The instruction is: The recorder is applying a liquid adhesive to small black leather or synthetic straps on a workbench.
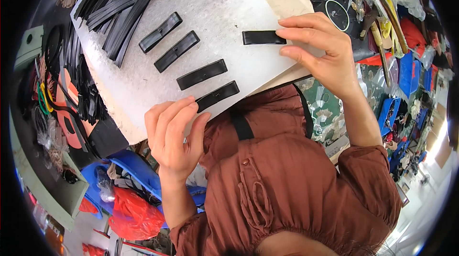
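My right hand [322, 48] is at the right end of a flat black strap loop [262, 38]. Its fingertips touch the loop's upper corner, with the thumb just below. Close to the sheet's near edge, my left hand [172, 134] is loosely curled, thumb apart from the fingers. Its index fingertip meets the lower left end of another black strap loop [218, 95]. Farther up lie three similar pieces: a black strap loop [202, 74], a black loop with a small middle band [177, 51] and a matching banded loop [161, 32].
Long black strips [126, 9] are heaped at the far left of the white sheet [215, 12]. More black strips hang beyond its left edge. Tools with wooden handles [377, 38] and plastic bags lie at right. A red bag [134, 215] sits by a blue chair, lower left.
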### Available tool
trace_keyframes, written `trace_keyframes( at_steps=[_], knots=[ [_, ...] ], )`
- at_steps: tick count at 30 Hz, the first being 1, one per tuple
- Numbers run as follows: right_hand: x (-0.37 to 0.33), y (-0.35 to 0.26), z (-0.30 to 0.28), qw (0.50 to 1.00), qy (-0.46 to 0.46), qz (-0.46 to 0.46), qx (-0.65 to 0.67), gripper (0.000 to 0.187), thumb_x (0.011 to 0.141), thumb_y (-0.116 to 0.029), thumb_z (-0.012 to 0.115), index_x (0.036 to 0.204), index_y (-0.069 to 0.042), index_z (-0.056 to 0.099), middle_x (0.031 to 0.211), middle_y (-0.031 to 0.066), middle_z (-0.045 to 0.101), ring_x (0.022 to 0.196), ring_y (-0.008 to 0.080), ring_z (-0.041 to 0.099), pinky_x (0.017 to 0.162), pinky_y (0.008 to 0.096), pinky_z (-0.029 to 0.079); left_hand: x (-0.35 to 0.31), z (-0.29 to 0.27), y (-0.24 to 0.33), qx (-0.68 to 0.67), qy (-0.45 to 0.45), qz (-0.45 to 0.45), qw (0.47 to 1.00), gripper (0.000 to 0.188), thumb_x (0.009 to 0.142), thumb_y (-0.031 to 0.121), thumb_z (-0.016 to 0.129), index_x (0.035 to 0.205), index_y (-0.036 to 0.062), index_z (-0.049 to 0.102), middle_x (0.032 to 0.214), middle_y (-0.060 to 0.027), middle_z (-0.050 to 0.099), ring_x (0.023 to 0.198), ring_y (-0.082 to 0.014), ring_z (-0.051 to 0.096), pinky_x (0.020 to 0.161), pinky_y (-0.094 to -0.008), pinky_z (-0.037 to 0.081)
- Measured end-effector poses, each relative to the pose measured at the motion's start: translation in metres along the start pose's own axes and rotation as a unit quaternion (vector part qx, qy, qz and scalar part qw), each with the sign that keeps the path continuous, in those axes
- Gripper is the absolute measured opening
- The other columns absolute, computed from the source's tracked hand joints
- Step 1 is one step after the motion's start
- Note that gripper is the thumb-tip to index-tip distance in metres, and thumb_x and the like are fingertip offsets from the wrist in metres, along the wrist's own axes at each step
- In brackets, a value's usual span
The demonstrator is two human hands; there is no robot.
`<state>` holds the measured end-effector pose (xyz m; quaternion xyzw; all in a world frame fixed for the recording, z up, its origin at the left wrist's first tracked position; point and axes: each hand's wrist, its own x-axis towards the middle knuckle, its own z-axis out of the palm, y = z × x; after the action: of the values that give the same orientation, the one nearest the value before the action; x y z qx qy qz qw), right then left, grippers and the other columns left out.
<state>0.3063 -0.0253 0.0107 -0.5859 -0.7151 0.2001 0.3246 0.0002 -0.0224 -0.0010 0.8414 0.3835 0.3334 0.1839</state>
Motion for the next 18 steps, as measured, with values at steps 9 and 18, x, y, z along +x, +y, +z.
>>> trace_keyframes(
  at_steps=[9, 18],
  knots=[
    [0.001, -0.017, 0.01, 0.996, 0.04, -0.066, 0.038, 0.026, 0.073, -0.001, 0.084, 0.098, -0.003, 0.077, 0.095, 0.0093, 0.075, 0.087, 0.0252, 0.071, 0.077, 0.0319, 0.056, -0.007, -0.001, 0.002, -0.02, 0.039, -0.031, 0.999, 0.047, 0.066, -0.001, 0.088, 0.108, 0.0022, 0.066, 0.104, -0.0127, 0.073, 0.088, -0.0304, 0.066, 0.078, -0.0373, 0.053],
    [-0.001, -0.048, 0.042, 0.989, -0.041, -0.119, 0.077, 0.039, 0.071, 0.002, 0.085, 0.109, -0.002, 0.073, 0.098, 0.0104, 0.075, 0.087, 0.0255, 0.069, 0.076, 0.0344, 0.054, -0.008, -0.001, 0.0, -0.07, 0.046, -0.067, 0.994, 0.044, 0.07, -0.003, 0.086, 0.109, 0.0005, 0.067, 0.105, -0.0125, 0.074, 0.086, -0.0275, 0.067, 0.076, -0.0351, 0.054]
  ],
)
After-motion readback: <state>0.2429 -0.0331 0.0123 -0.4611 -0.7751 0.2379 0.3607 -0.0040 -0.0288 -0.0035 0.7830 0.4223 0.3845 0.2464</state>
